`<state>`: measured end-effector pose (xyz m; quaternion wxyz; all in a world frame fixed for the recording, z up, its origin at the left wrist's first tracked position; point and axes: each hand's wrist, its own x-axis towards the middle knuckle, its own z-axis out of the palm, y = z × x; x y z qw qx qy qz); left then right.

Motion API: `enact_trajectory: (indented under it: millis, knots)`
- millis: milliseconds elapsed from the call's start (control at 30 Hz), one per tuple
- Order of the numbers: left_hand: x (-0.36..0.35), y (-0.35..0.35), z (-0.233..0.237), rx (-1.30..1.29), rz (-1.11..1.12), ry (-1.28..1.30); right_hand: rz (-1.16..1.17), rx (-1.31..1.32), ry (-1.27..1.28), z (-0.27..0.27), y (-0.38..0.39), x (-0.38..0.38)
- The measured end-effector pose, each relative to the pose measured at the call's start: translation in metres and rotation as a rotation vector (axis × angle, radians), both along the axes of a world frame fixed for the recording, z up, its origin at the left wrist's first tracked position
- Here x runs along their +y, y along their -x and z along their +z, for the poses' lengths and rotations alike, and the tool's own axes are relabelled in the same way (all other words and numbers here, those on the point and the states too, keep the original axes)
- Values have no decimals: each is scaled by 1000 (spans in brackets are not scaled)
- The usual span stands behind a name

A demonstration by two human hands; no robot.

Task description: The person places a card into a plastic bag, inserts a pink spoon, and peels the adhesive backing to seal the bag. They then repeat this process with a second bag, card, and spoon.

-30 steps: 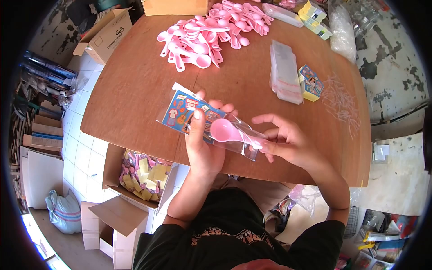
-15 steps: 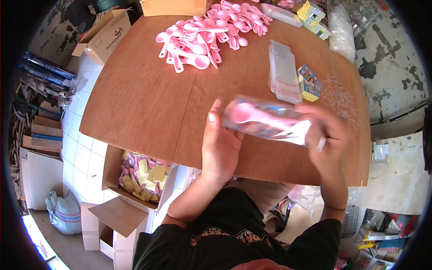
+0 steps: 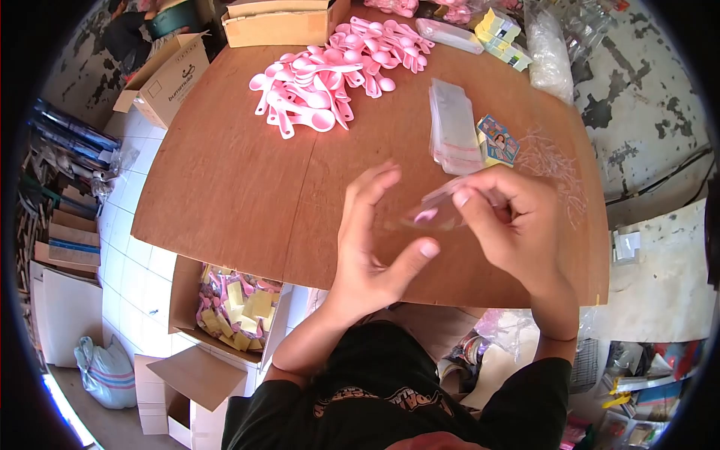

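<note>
My right hand pinches the end of a clear plastic bag over the front of the table. The bag is seen almost edge-on and blurred by motion; a bit of the pink spoon in it shows. To its left my left hand is open, thumb and fingers apart, holding nothing. Beyond the hands lie a stack of flat clear bags and a pile of printed cards. A heap of loose pink spoons covers the far part of the table.
Thin clear strips lie scattered at the table's right. Below its left edge, an open carton contains packed spoons and yellow cards. A cardboard box stands at the back. Part of another person shows at top left.
The bagged spoon has turned from broadside to nearly edge-on in my right hand. My left hand has moved apart from it, its thumb now spread. The view has shifted slightly.
</note>
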<state>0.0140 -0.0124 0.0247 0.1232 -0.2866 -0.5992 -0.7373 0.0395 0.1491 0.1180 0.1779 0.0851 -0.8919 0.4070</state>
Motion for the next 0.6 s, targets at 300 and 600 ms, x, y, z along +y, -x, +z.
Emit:
enact_trajectory:
  millis: [300,600]
  knots:
    - [-11,-4,24,-377,-201,56,87,359,-211,-3,3,-11]
    - [-6,-10,24,-167,-92,279,113,543,-649,-2,-1,-10]
